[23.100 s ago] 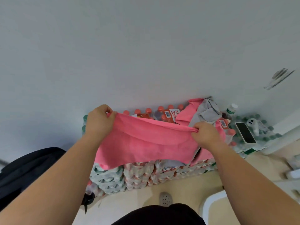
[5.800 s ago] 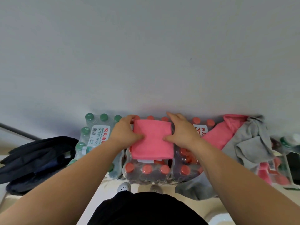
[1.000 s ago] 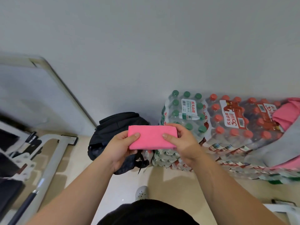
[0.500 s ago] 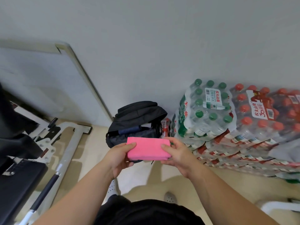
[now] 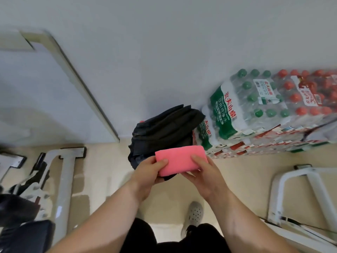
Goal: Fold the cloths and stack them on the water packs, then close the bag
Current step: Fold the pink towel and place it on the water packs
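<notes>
A folded pink cloth (image 5: pixel 180 159) is held flat between both hands, just above the near edge of a black bag (image 5: pixel 164 130) that stands on the floor against the wall. My left hand (image 5: pixel 147 172) grips the cloth's left end with the thumb on top. My right hand (image 5: pixel 206 176) grips its right end, thumb on top too. Stacked water packs (image 5: pixel 255 114) with green and red caps stand to the right of the bag. Whether the bag's top is open or zipped cannot be told.
A white board (image 5: pixel 54 92) leans on the wall at the left. White metal frame legs (image 5: pixel 63 179) lie on the floor at the left, and another white frame (image 5: pixel 295 194) stands at the right. My shoe (image 5: pixel 193 216) is below the cloth.
The view has swung left and down from the water packs toward the bag. Both hands have carried the folded pink cloth along and it now hangs over the bag's near edge.
</notes>
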